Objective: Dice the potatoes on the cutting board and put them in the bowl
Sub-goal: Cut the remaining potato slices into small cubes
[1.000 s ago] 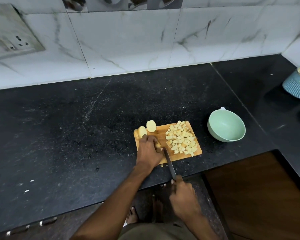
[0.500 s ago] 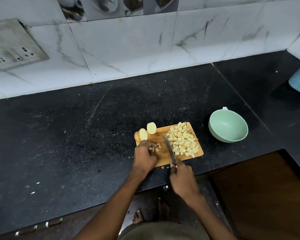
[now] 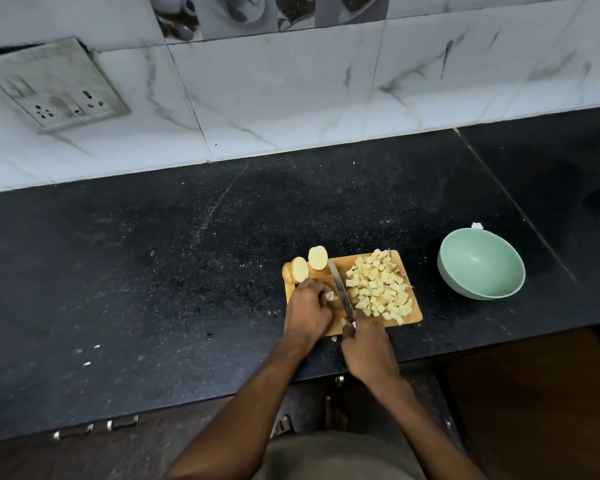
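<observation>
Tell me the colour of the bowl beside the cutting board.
Pale mint green, inside and out; the bowl shows clearly in the head view, the only one.

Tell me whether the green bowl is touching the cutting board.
Apart. The head view shows a strip of bare black counter between the green bowl and the right edge of the cutting board.

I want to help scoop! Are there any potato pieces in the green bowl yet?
No, the green bowl looks empty inside, while the diced potato pile sits on the wooden cutting board.
</observation>
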